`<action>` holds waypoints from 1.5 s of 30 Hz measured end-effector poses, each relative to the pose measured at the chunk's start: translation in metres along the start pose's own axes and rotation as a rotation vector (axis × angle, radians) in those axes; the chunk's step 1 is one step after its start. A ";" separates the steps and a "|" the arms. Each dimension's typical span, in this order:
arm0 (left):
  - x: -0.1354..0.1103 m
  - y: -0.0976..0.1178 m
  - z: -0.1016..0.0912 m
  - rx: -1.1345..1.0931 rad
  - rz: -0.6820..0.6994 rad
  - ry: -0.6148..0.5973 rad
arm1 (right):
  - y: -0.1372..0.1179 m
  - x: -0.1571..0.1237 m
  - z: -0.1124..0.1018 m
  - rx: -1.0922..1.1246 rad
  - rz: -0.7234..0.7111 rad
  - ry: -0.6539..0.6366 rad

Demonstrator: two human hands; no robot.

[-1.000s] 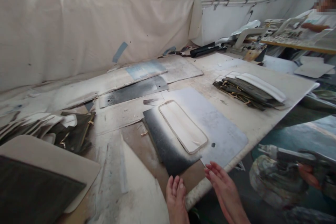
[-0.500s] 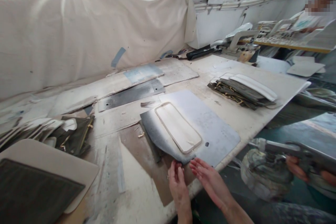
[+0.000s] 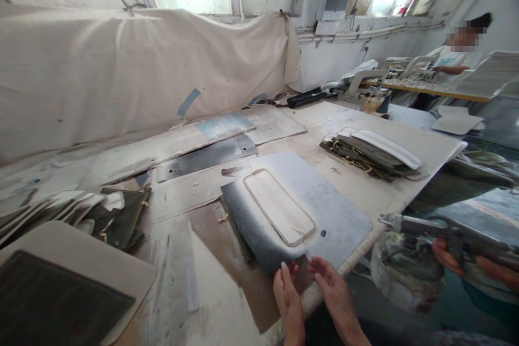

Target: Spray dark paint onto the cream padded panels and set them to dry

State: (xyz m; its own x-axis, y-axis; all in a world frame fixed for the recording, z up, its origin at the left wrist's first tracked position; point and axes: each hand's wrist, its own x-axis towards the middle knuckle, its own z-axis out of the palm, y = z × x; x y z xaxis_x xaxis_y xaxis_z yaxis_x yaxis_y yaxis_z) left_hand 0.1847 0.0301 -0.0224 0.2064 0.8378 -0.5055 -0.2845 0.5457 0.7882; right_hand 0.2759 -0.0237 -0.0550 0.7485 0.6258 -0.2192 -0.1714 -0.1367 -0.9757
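A thin grey sheet [image 3: 344, 216], shaded black along its left side, lies on the bench; a cream rounded rectangle [image 3: 279, 208] with a raised border sits within it. At the sheet's near corner, my left hand [image 3: 288, 294] pinches the dark edge between thumb and fingers. My right hand [image 3: 333, 285] is just right of that corner, its fingers loosely curled and apart, with nothing visible in them. Beneath the sheet's lifted left edge is a brown sheet [image 3: 227, 243] with a small gold-coloured metal piece [image 3: 223, 218] on it.
To the right, another person's hand [image 3: 446, 255] holds a spray gun [image 3: 413, 224] with a stained cup. Stacks of dark pieces with gold-coloured trim [image 3: 360, 154] lie at the right and left [image 3: 125, 211]. A cream panel [image 3: 133, 270] is front left. A person [image 3: 458, 59] sits behind.
The camera view has tilted up. My hands have moved slightly right and farther apart. The sheet's dark near corner, curled up before, now reaches down to my left fingers.
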 end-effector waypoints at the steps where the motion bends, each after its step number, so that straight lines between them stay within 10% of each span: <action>1: -0.001 0.003 0.002 -0.076 -0.023 -0.017 | 0.003 0.001 0.000 -0.033 -0.025 -0.002; 20: -0.024 0.085 0.028 -0.336 0.094 -0.009 | 0.000 0.018 0.017 -0.342 -0.340 0.003; 26: -0.022 0.056 0.005 -0.380 -0.175 -0.037 | -0.010 0.007 0.022 -0.371 -0.432 0.048; 33: -0.006 0.011 -0.020 -0.329 -0.146 -0.015 | 0.007 -0.017 0.011 -0.350 -0.449 0.091; 45: 0.000 0.018 -0.015 -0.302 -0.227 -0.014 | 0.004 -0.018 0.017 -0.214 -0.452 0.191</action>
State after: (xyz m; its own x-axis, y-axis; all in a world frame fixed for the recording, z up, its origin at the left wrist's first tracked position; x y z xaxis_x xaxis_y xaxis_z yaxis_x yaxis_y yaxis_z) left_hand 0.1659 0.0400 -0.0136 0.3081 0.6959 -0.6487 -0.4931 0.7000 0.5167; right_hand 0.2509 -0.0228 -0.0543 0.8242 0.5105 0.2451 0.3143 -0.0522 -0.9479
